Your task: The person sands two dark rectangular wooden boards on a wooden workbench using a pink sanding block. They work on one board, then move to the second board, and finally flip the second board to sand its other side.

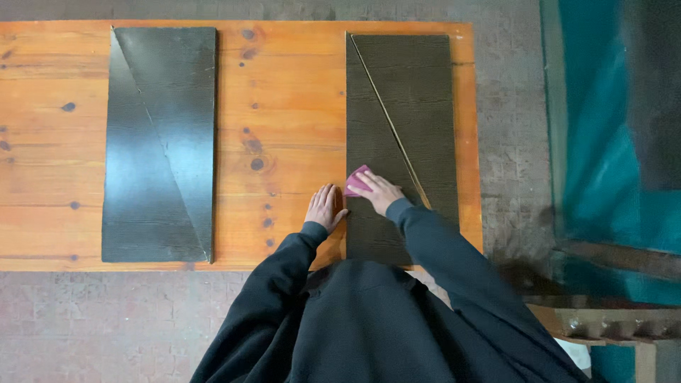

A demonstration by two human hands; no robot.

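Observation:
My right hand [378,191] presses a small pink cloth [357,180] onto the left side of a dark brown rectangular board [415,113], which is cut along a diagonal into two wedge pieces. My left hand [325,208] lies flat, fingers together, on the orange wooden table [284,106] right beside that board's left edge, holding nothing. Both arms are in dark sleeves.
A second black board [159,142], also split by a diagonal cut, lies on the left part of the table. Grey paved floor surrounds the table. A teal sheet [603,128] hangs at the right, with a wooden piece [610,323] below it.

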